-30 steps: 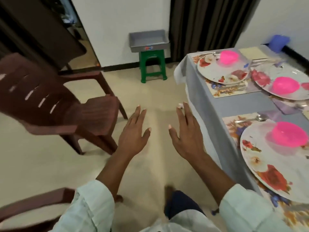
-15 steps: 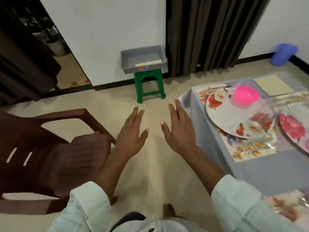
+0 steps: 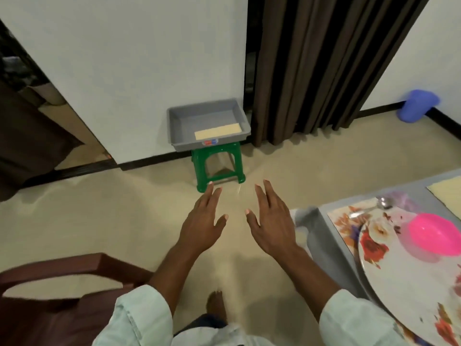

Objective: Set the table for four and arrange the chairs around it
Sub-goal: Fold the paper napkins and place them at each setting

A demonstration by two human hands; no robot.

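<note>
Your left hand (image 3: 203, 222) and right hand (image 3: 270, 227) both hang in mid-air over the beige floor (image 3: 99, 216), palms down, fingers straight and slightly spread, holding nothing. They sit side by side, apart from each other, thumbs pointing inward. Pale green sleeves (image 3: 134, 320) cover your forearms near the bottom edge.

The brown plastic armchair (image 3: 50, 295) is at bottom left, only its armrest and part of the seat in view, blurred; your left forearm passes just beside it, and you can't tell if they touch. The table with the grey cloth (image 3: 324, 236) is at the right edge, near your right hand but not touching it. On it lies a floral placemat (image 3: 346, 221), and on that a large round floral plate (image 3: 399, 283) with a bright pink plastic bowl (image 3: 434, 233) sitting on it. A metal spoon (image 3: 374, 207) lies just beyond the plate's far rim. A pale yellow mat (image 3: 446, 193) lies farther back on the cloth.

Ahead against the white wall, a grey plastic tray (image 3: 184, 123) rests on a small green plastic stool (image 3: 217, 166); a pale yellow flat strip (image 3: 217, 131) lies inside the tray along its near wall. Dark brown curtains (image 3: 324, 71) hang right of the tray. A blue plastic container (image 3: 416, 106) stands on the floor by the far right wall. Your bare foot (image 3: 217, 305) shows between your arms.
</note>
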